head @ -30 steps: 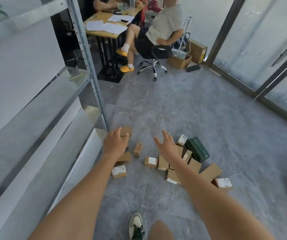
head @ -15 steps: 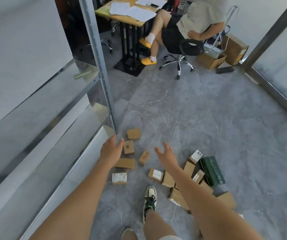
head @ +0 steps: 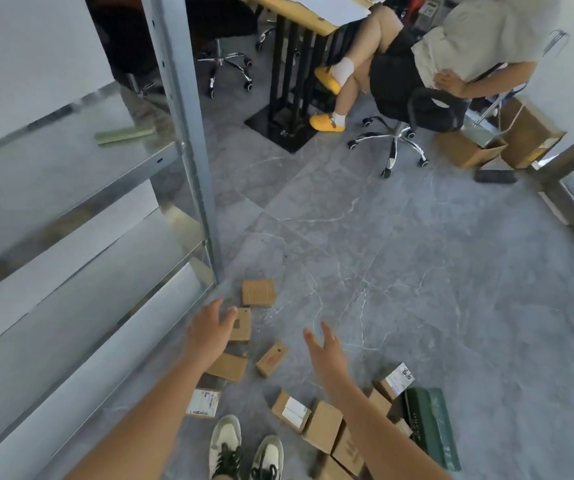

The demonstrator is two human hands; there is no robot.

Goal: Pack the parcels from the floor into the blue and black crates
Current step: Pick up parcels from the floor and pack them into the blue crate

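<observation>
Several small cardboard parcels lie scattered on the grey floor around my feet. One square parcel (head: pixel 258 292) lies farthest out, another (head: pixel 240 324) just beyond my left hand (head: pixel 209 329). A small oblong parcel (head: pixel 272 359) sits between my two hands. My left hand is open and empty, fingers spread above the parcels. My right hand (head: pixel 325 355) is open too, holding nothing. A labelled parcel (head: pixel 395 380) and a dark green box (head: pixel 431 424) lie to the right of my right forearm. No crate is in view.
A metal shelving rack (head: pixel 188 140) with bare shelves stands on the left, its upright post close to the parcels. A person sits on a wheeled office chair (head: pixel 396 140) at a desk ahead. Larger cardboard boxes (head: pixel 521 133) stand at the back right.
The view has tilted down and moved forward; my shoes now stand among the parcels. Both hands stay open and empty, reaching out over the parcels.
</observation>
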